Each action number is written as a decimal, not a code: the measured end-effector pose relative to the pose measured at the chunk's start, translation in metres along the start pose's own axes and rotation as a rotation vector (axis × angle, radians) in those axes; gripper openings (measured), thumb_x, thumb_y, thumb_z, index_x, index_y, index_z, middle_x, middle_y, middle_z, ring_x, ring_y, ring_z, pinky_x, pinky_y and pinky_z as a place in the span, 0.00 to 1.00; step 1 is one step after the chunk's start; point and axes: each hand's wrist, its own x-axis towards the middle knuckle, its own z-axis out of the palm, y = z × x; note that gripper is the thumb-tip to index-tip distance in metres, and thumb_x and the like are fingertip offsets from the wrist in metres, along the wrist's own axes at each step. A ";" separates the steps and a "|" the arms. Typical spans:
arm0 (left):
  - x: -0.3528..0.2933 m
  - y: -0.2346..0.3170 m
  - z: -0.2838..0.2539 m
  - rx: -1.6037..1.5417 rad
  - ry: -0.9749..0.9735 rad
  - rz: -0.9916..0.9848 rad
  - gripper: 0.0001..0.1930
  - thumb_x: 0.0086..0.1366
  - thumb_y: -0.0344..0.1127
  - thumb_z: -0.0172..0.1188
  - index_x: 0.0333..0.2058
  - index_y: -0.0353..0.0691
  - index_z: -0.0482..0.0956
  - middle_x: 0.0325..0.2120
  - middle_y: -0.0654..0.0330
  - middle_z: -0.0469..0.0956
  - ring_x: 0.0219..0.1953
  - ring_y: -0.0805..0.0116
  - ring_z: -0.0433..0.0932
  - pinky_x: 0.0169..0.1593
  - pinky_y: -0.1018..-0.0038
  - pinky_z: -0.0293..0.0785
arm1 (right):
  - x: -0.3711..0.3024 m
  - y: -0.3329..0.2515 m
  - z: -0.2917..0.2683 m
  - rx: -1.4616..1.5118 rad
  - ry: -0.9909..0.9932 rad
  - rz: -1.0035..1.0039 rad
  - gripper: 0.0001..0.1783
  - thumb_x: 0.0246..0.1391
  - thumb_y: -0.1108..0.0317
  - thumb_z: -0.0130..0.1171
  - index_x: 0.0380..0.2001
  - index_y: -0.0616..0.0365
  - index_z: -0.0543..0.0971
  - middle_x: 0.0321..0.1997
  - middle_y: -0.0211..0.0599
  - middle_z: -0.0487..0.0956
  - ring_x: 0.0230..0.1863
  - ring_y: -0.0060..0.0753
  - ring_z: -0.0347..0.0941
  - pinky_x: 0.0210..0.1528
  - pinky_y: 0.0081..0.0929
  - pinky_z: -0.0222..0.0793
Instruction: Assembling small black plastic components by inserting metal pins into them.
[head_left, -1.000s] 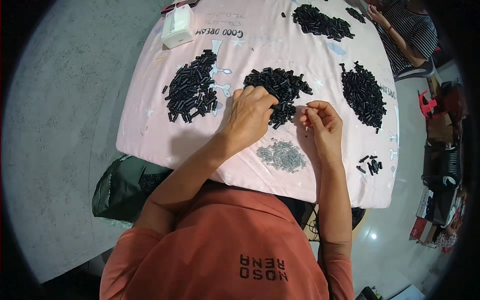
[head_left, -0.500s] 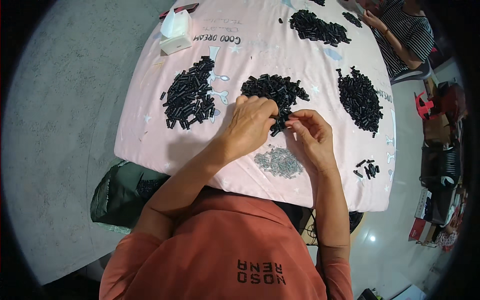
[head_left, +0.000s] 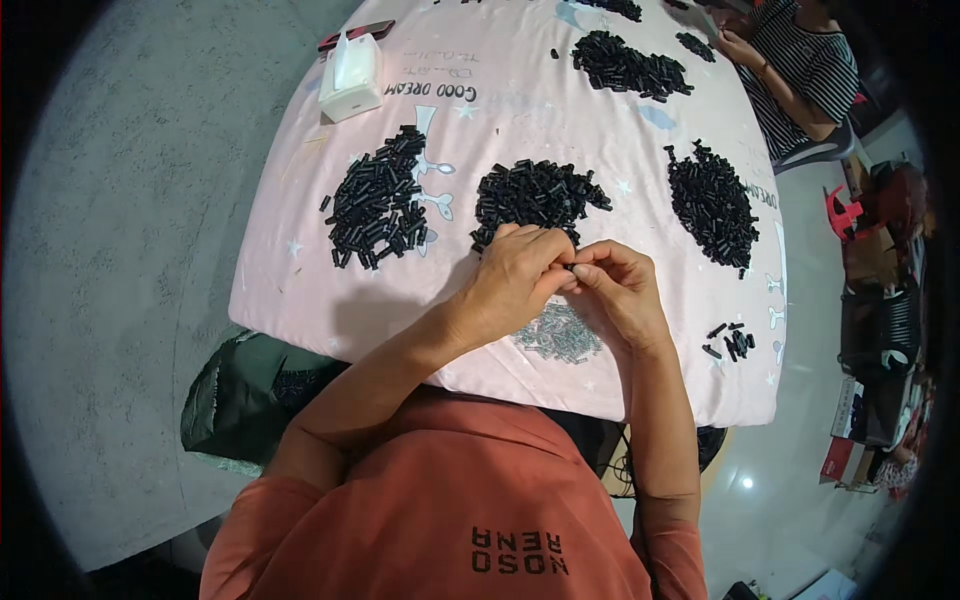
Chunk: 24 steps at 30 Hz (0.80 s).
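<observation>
My left hand (head_left: 520, 275) and my right hand (head_left: 615, 290) meet fingertip to fingertip above the pink cloth-covered table (head_left: 300, 250). Between the fingertips sits a small black piece (head_left: 572, 268), pinched by both hands. Just beyond the hands lies the middle pile of small black pieces (head_left: 535, 195). Under my right wrist, near the table's front edge, rests a heap of small silvery metal parts (head_left: 560, 335), partly hidden by the hands.
Other black piles lie at the left (head_left: 378, 200), right (head_left: 712, 200) and far side (head_left: 625, 65), plus a small cluster (head_left: 730, 342) at the front right. A white box (head_left: 352, 78) stands far left. Another person (head_left: 795, 60) sits across. A dark green bag (head_left: 245, 395) is under the table.
My left hand has drawn back from the middle black pile toward me, and both hands have come together over the silvery heap. The camera view has shifted slightly.
</observation>
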 end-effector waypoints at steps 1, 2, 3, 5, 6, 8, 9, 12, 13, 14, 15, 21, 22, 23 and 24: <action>0.000 0.001 0.000 -0.028 0.009 0.013 0.08 0.59 0.28 0.66 0.34 0.38 0.75 0.24 0.59 0.76 0.30 0.59 0.77 0.40 0.64 0.69 | 0.001 0.003 -0.003 0.061 -0.028 -0.014 0.04 0.61 0.79 0.60 0.39 0.67 0.80 0.33 0.37 0.82 0.33 0.22 0.78 0.39 0.20 0.77; 0.001 0.002 -0.001 -0.028 0.009 0.015 0.08 0.59 0.28 0.66 0.34 0.38 0.75 0.24 0.59 0.76 0.30 0.59 0.77 0.40 0.64 0.69 | 0.002 0.004 -0.005 0.122 -0.057 -0.027 0.04 0.61 0.79 0.60 0.39 0.67 0.79 0.33 0.38 0.82 0.32 0.22 0.78 0.38 0.20 0.77; 0.001 0.003 -0.002 -0.051 -0.004 -0.004 0.07 0.60 0.28 0.65 0.34 0.38 0.75 0.25 0.59 0.77 0.31 0.59 0.77 0.40 0.64 0.70 | 0.002 0.004 -0.006 0.121 -0.057 -0.028 0.04 0.61 0.79 0.60 0.39 0.67 0.79 0.33 0.38 0.82 0.32 0.22 0.78 0.38 0.20 0.77; 0.001 0.002 -0.001 -0.074 -0.016 -0.021 0.07 0.60 0.28 0.65 0.34 0.37 0.75 0.25 0.58 0.77 0.31 0.59 0.78 0.40 0.64 0.71 | 0.004 0.003 -0.009 0.081 -0.063 -0.031 0.04 0.60 0.79 0.60 0.39 0.67 0.79 0.33 0.38 0.82 0.32 0.23 0.79 0.37 0.19 0.77; 0.001 0.000 0.000 -0.041 0.010 0.005 0.07 0.60 0.27 0.64 0.34 0.37 0.75 0.26 0.58 0.77 0.31 0.59 0.78 0.40 0.64 0.71 | 0.004 0.001 -0.008 0.080 -0.063 -0.032 0.04 0.60 0.79 0.60 0.39 0.67 0.79 0.33 0.38 0.82 0.32 0.23 0.79 0.37 0.19 0.77; 0.001 -0.001 0.000 -0.008 0.037 0.032 0.06 0.60 0.27 0.64 0.34 0.36 0.75 0.26 0.57 0.77 0.31 0.58 0.78 0.39 0.64 0.72 | 0.004 -0.004 -0.004 0.074 -0.061 -0.028 0.04 0.60 0.79 0.61 0.39 0.67 0.79 0.32 0.39 0.82 0.32 0.23 0.79 0.37 0.18 0.77; 0.001 0.000 0.000 -0.028 0.049 0.025 0.06 0.60 0.27 0.64 0.34 0.35 0.75 0.26 0.57 0.77 0.31 0.58 0.78 0.37 0.65 0.73 | 0.004 -0.005 -0.004 0.072 -0.060 -0.029 0.04 0.60 0.79 0.61 0.39 0.67 0.79 0.32 0.39 0.82 0.32 0.23 0.79 0.37 0.18 0.77; 0.000 0.003 -0.001 -0.084 0.067 -0.013 0.06 0.60 0.26 0.65 0.33 0.35 0.76 0.27 0.57 0.77 0.30 0.59 0.79 0.34 0.67 0.74 | 0.003 -0.004 -0.005 0.112 -0.056 -0.023 0.05 0.59 0.80 0.61 0.39 0.67 0.79 0.32 0.39 0.83 0.31 0.22 0.79 0.36 0.18 0.77; 0.000 0.004 -0.002 -0.119 0.072 -0.047 0.06 0.60 0.26 0.65 0.33 0.34 0.76 0.27 0.56 0.77 0.30 0.59 0.79 0.33 0.68 0.75 | 0.003 -0.001 -0.007 0.135 -0.061 -0.023 0.05 0.58 0.80 0.62 0.39 0.67 0.80 0.32 0.39 0.83 0.31 0.22 0.79 0.36 0.18 0.77; 0.000 0.004 -0.002 -0.120 0.071 -0.051 0.06 0.60 0.26 0.65 0.33 0.34 0.76 0.27 0.56 0.77 0.30 0.59 0.79 0.33 0.68 0.75 | 0.003 0.002 -0.009 0.158 -0.065 -0.024 0.06 0.58 0.80 0.62 0.39 0.67 0.80 0.31 0.40 0.83 0.31 0.22 0.79 0.36 0.18 0.78; 0.000 0.006 -0.003 -0.121 0.060 -0.051 0.06 0.59 0.26 0.66 0.33 0.34 0.77 0.27 0.56 0.78 0.30 0.60 0.80 0.32 0.69 0.75 | 0.003 0.002 -0.010 0.157 -0.065 -0.023 0.06 0.58 0.80 0.62 0.39 0.67 0.80 0.31 0.40 0.83 0.31 0.22 0.79 0.36 0.18 0.78; 0.000 0.007 -0.002 -0.162 0.064 -0.038 0.07 0.58 0.25 0.67 0.34 0.35 0.78 0.27 0.57 0.78 0.30 0.63 0.81 0.33 0.71 0.77 | 0.002 0.000 -0.010 0.180 -0.063 -0.027 0.07 0.57 0.81 0.62 0.40 0.67 0.81 0.30 0.42 0.84 0.30 0.23 0.80 0.36 0.18 0.79; -0.001 0.006 -0.002 -0.172 0.071 -0.031 0.07 0.58 0.24 0.67 0.33 0.35 0.78 0.27 0.57 0.78 0.30 0.63 0.81 0.32 0.71 0.77 | 0.002 -0.001 -0.009 0.153 -0.050 -0.021 0.07 0.57 0.81 0.62 0.39 0.67 0.80 0.30 0.41 0.84 0.30 0.23 0.80 0.36 0.17 0.78; -0.001 0.005 -0.001 -0.173 0.070 -0.035 0.07 0.58 0.24 0.67 0.33 0.35 0.78 0.27 0.57 0.78 0.30 0.63 0.81 0.32 0.71 0.77 | 0.002 -0.001 -0.009 0.126 -0.037 -0.013 0.06 0.57 0.81 0.62 0.39 0.67 0.80 0.30 0.41 0.83 0.30 0.23 0.80 0.35 0.17 0.78; -0.001 0.002 0.001 -0.166 0.082 -0.031 0.06 0.58 0.24 0.67 0.33 0.35 0.78 0.27 0.57 0.78 0.30 0.64 0.81 0.32 0.71 0.77 | 0.003 -0.001 -0.008 0.127 -0.034 -0.007 0.06 0.57 0.81 0.62 0.39 0.67 0.80 0.30 0.41 0.83 0.30 0.23 0.80 0.35 0.17 0.78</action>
